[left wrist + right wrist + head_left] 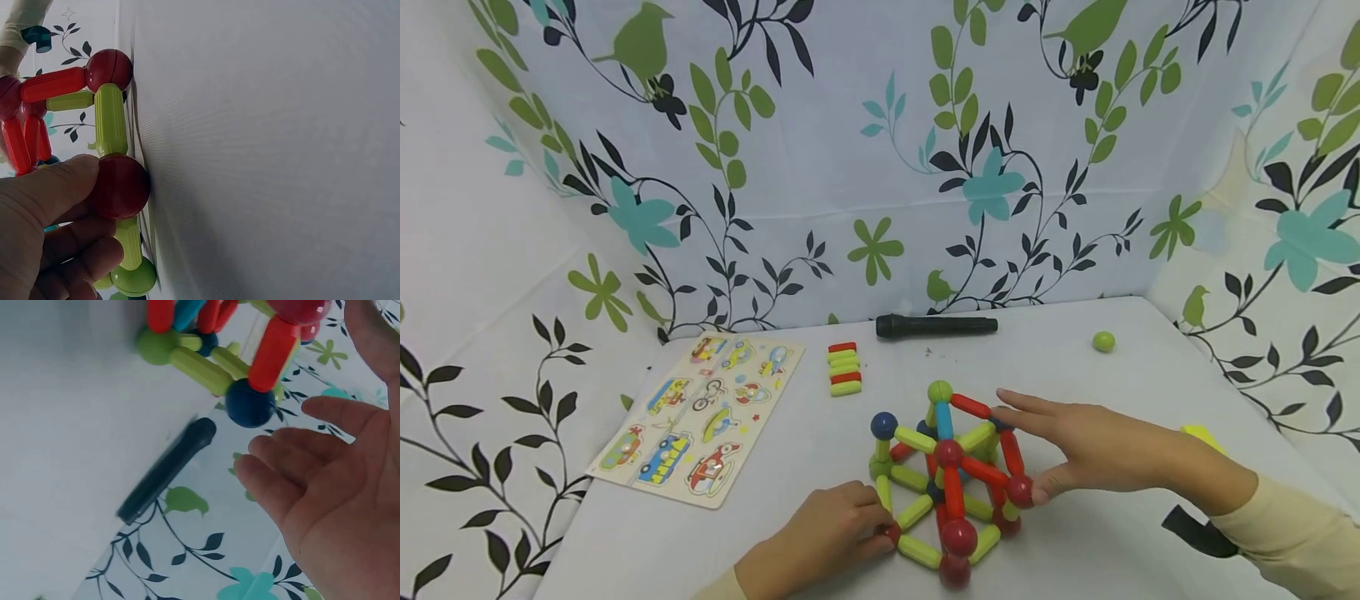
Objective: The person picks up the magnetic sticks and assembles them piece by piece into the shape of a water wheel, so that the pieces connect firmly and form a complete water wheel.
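A: Status of the hands?

B: Left hand (835, 533) pinches a red ball (120, 186) at the near-left base corner of the rod-and-ball structure (951, 479). Right hand (1093, 450) is spread, fingers straight, thumb against a red ball on the right side.

A: Location?

B: Structure stands on the white surface (1112, 542), centre front. Puzzle board (700, 417) left; black flashlight (936, 326) behind.

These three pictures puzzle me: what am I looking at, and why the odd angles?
No machine here: a person wears three cameras. The wide picture comes from the head; the other two from the wrists, hence the tilt. On the white table stands a structure of rods and balls. The left hand pinches a red ball at its base; the right hand, fingers straight, touches its side. Nearby lie a vehicle puzzle board, spare rods, a black torch-like stick and a green ball.
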{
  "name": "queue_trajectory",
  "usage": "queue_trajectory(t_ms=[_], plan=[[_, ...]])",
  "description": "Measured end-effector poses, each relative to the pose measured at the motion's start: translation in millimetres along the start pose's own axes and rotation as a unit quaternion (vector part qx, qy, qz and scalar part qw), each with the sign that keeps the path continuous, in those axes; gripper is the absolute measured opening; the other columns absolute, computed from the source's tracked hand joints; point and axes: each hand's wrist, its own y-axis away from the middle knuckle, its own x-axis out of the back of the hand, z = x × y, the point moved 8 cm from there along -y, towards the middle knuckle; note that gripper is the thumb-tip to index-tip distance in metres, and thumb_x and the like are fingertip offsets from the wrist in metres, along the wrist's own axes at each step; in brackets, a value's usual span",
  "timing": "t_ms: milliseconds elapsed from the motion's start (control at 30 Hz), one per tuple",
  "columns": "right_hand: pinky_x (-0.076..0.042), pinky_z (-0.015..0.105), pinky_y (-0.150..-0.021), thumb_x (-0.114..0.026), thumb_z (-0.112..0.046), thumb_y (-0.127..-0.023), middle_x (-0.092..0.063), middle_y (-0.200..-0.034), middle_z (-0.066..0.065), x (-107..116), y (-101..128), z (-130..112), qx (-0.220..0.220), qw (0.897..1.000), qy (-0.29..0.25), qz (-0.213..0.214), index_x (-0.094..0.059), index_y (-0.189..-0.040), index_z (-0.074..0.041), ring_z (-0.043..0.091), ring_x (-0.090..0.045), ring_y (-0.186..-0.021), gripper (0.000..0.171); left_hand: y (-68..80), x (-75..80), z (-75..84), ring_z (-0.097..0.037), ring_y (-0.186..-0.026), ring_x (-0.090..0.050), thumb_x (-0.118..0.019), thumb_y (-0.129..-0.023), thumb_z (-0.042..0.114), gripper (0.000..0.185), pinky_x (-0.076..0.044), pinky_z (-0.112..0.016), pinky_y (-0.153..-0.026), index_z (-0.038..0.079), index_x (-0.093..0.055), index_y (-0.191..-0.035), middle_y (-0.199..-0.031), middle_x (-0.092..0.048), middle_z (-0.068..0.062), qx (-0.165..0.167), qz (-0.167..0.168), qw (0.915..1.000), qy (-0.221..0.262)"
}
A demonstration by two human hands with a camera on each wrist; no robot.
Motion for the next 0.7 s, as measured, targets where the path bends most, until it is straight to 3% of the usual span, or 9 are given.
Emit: queue_trajectory(t_ms=[267, 400, 467, 533, 633, 700], plan=[[-0.049, 0.061, -0.1, -0.074, -0.065, -0.079, -0.033, -0.165, 0.003, -6.9, 0.1, 3.6, 0.015, 1.0, 0.013, -0.004, -0.052, -0.15, -0.025, 0.037, -0.045, -0.142, 0.085, -1.0, 0.8, -0.3, 0.004, -0.086, -0.058, -0.078, -0.091, 0.033, 0.019, -0.05, -0.01, -0.077, 0.023, -0.078, -0.107, -0.094, -0.067, 0.016, 0.007, -0.009, 0.9999, -0.002], [-0.049, 0.062, -0.099, -0.073, -0.066, -0.08, -0.034, -0.164, 0.005, -5.9, 0.9, 5.2, 0.018, 1.0, 0.023, 0.0, -0.055, -0.148, -0.024, 0.037, -0.047, -0.14, 0.082, -6.2, 5.4, -6.4, 0.004, -0.085, -0.057, -0.074, -0.094, 0.036, 0.02, -0.049, -0.011, -0.077, 0.024, -0.077, -0.11, -0.095, -0.067, 0.017, 0.0, -0.035, 0.9993, 0.013], [-0.05, 0.061, -0.098, -0.072, -0.066, -0.08, -0.034, -0.164, 0.005, -5.3, 1.2, 5.8, 0.019, 0.999, 0.026, 0.002, -0.056, -0.147, -0.025, 0.037, -0.048, -0.14, 0.081, -10.5, 14.1, -18.6, 0.005, -0.084, -0.057, -0.071, -0.096, 0.036, 0.02, -0.05, -0.014, -0.077, 0.024, -0.077, -0.11, -0.094, -0.067, 0.018, 0.014, -0.038, 0.9989, 0.024], [-0.051, 0.059, -0.098, -0.073, -0.065, -0.081, -0.034, -0.164, 0.004, -4.7, 0.9, 6.1, 0.02, 0.999, 0.029, 0.004, -0.056, -0.147, -0.026, 0.037, -0.048, -0.139, 0.079, -16.2, 28.1, -37.6, 0.004, -0.082, -0.058, -0.071, -0.096, 0.033, 0.017, -0.051, -0.018, -0.075, 0.022, -0.077, -0.107, -0.092, -0.068, 0.017, 0.044, -0.018, 0.9984, 0.03], [-0.052, 0.058, -0.097, -0.074, -0.064, -0.08, -0.034, -0.164, 0.002, -6.8, -0.3, 5.9, 0.018, 1.0, 0.023, -0.002, -0.057, -0.146, -0.029, 0.037, -0.049, -0.139, 0.077, -25.8, 47.9, -75.0, -0.001, -0.08, -0.059, -0.073, -0.094, 0.025, 0.015, -0.052, -0.024, -0.072, 0.018, -0.076, -0.108, -0.089, -0.068, 0.013, 0.118, 0.02, 0.9923, 0.029], [-0.052, 0.058, -0.097, -0.075, -0.063, -0.08, -0.034, -0.164, 0.002, -9.0, -0.7, 6.8, 0.014, 1.0, 0.019, -0.006, -0.057, -0.146, -0.03, 0.036, -0.049, -0.139, 0.076, -34.9, 54.0, -98.4, -0.008, -0.085, -0.063, -0.076, -0.092, 0.021, 0.021, -0.054, -0.029, -0.076, 0.015, -0.076, -0.112, -0.094, -0.071, 0.007, 0.162, 0.026, 0.9862, 0.018]])
